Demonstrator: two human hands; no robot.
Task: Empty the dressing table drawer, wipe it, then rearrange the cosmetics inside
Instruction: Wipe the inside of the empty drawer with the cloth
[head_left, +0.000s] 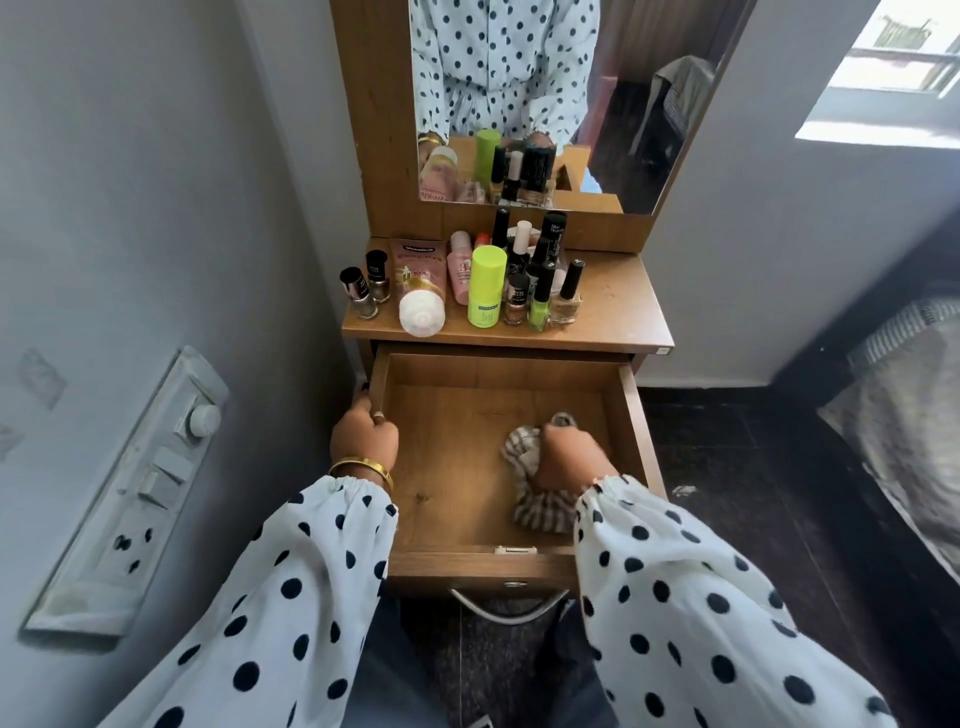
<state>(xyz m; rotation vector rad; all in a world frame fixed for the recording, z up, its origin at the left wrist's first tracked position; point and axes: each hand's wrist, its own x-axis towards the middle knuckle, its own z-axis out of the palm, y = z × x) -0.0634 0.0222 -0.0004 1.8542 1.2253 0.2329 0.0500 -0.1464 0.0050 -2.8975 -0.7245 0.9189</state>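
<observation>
The wooden drawer (457, 405) is pulled out and holds no cosmetics. My left hand (363, 436) grips its left wall, thumb over the rim. My right hand (571, 457) holds a striped grey-and-white cloth (540, 509) bunched against the drawer floor at the right. The cosmetics stand on the table top (613, 317): a lime bottle (487, 286), a pink tube with a white cap (421, 291), two silver nail polishes (363, 291) and several more small bottles (545, 280).
A mirror (519, 98) rises behind the table top. A switch panel (130, 493) is on the wall at left. A bed (904, 405) stands at right over dark floor. The drawer's metal handle (506, 608) hangs at the front.
</observation>
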